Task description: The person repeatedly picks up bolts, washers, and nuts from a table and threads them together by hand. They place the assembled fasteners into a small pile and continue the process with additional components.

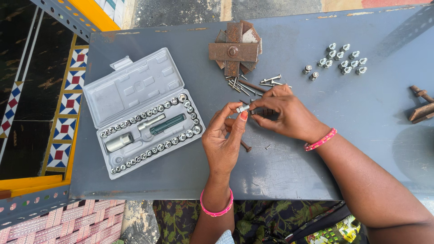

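Both hands [253, 119] — probably on small nut [243, 108]

A grey metal desk [316, 171] carries an open socket set case [142, 113]; rusty brackets [235, 50] lie stacked beside loose bolts [253, 83]; silvery nuts [341, 58] cluster apart.

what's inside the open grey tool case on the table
The tool case holds rows of shiny sockets, a green-handled driver and a large metal cylinder. Nothing covers its contents.
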